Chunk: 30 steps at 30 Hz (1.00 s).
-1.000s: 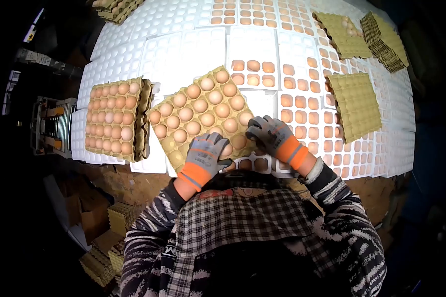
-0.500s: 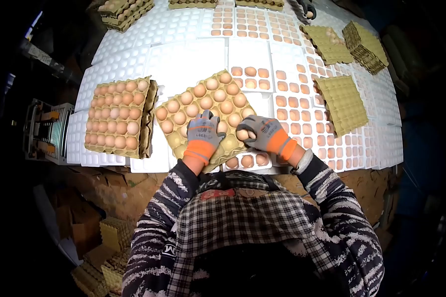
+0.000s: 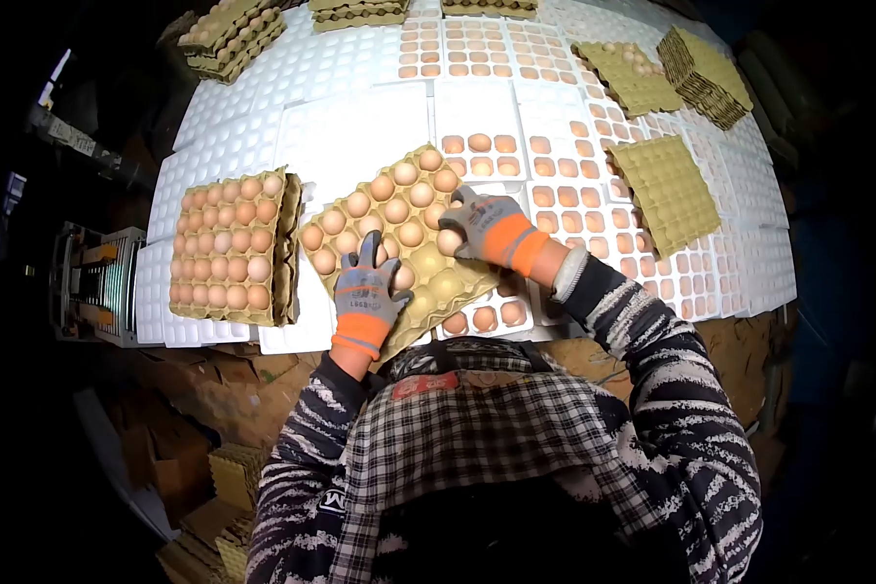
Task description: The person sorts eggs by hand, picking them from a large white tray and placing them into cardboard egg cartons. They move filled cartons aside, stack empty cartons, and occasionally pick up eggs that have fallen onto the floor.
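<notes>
A pulp egg tray (image 3: 475,280) lies tilted in front of me, with eggs in its upper and left cups and bare cups at its lower right. My left hand (image 3: 365,292), in a grey and orange glove, rests over its lower left part with fingers apart; an egg (image 3: 402,278) sits between its index finger and thumb. At the tray's right side my right hand (image 3: 489,229), gloved alike, has its fingers closed around an egg (image 3: 449,242). Part of another egg shows by its fingertips.
A stack of filled egg trays (image 3: 222,243) stands at the left. White moulded trays (image 3: 355,122) cover the table, many at the right holding eggs. An eggless pulp tray (image 3: 667,195) lies at the right, with stacked pulp trays (image 3: 706,78) beyond.
My right hand has moved up and left over the tray. My left hand has shifted left and down, its fingers spread wider. The view has shifted slightly.
</notes>
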{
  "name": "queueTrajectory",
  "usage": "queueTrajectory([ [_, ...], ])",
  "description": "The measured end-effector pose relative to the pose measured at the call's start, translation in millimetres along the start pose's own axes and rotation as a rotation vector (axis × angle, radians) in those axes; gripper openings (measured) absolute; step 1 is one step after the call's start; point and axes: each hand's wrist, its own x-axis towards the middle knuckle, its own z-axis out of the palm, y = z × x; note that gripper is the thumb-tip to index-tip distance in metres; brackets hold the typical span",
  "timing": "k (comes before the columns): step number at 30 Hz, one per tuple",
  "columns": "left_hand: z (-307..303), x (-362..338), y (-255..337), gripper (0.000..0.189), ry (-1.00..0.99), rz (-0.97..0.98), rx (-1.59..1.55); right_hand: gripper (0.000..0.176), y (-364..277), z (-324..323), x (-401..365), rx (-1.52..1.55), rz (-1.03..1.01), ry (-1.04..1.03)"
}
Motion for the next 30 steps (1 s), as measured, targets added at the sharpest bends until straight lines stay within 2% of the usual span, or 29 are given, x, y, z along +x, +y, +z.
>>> queueTrajectory([
  [1,1,1,-5,0.050,0.035,-0.006,-0.086,0.032,16,-7,-7,0.240,-0.078,0.168],
  [2,2,-1,-10,0.047,0.067,-0.014,-0.174,0.048,38,-20,-13,0.555,-0.073,0.033],
  [4,-5,-3,-17,0.039,0.188,-0.050,-0.380,0.059,69,-25,-35,1.176,0.102,-0.006],
  [5,-7,-2,-22,0.039,0.112,-0.149,-0.648,0.056,89,-11,-35,1.324,0.201,0.021],
  [6,-7,3,-24,0.039,0.024,-0.251,-0.912,0.057,115,1,-37,1.581,0.093,-0.003],
  [8,-6,24,-14,0.044,0.179,-0.208,-1.185,0.061,94,-38,-76,1.681,0.385,0.208],
  [9,-12,39,-11,0.051,0.066,-0.283,-1.191,0.070,174,39,-46,1.629,0.119,0.080],
  [10,-19,59,1,0.052,0.013,-0.295,-1.313,0.066,184,43,-31,1.631,0.051,0.201],
  [12,-16,126,24,0.048,0.026,-0.201,-1.074,0.059,214,20,25,1.329,0.552,0.233],
  [14,-7,193,43,0.044,0.031,-0.111,-0.841,0.050,220,2,53,0.947,0.570,0.350],
  [15,-1,226,50,0.042,0.035,-0.066,-0.726,0.044,244,32,84,0.522,0.519,0.485],
  [16,6,256,54,0.040,0.036,-0.021,-0.610,0.040,247,32,100,0.380,0.506,0.494],
  [18,32,309,51,0.039,0.048,0.007,-0.323,0.040,261,44,132,0.158,0.441,0.379],
  [20,54,347,45,0.038,-0.056,-0.057,-0.151,0.035,266,51,154,0.161,0.354,0.321],
  [22,63,370,46,0.038,-0.232,-0.133,0.020,0.033,250,49,166,0.136,0.300,0.328],
  [23,65,379,47,0.035,-0.387,-0.139,0.169,0.032,240,47,168,0.130,0.243,0.300],
  [24,73,386,43,0.034,-0.321,-0.136,0.119,0.031,234,45,170,0.124,0.185,0.272],
  [26,97,395,28,0.032,-0.190,-0.133,0.021,0.031,245,73,202,0.285,0.140,0.051],
  [27,102,401,25,0.033,-0.068,-0.084,-0.073,0.030,240,58,194,0.116,0.104,0.160],
  [28,108,405,23,0.033,0.056,-0.036,-0.168,0.031,244,52,197,0.162,0.132,0.158],
  [30,119,421,18,0.035,-0.126,-0.075,-0.175,0.028,250,33,192,0.340,0.237,0.434],
])
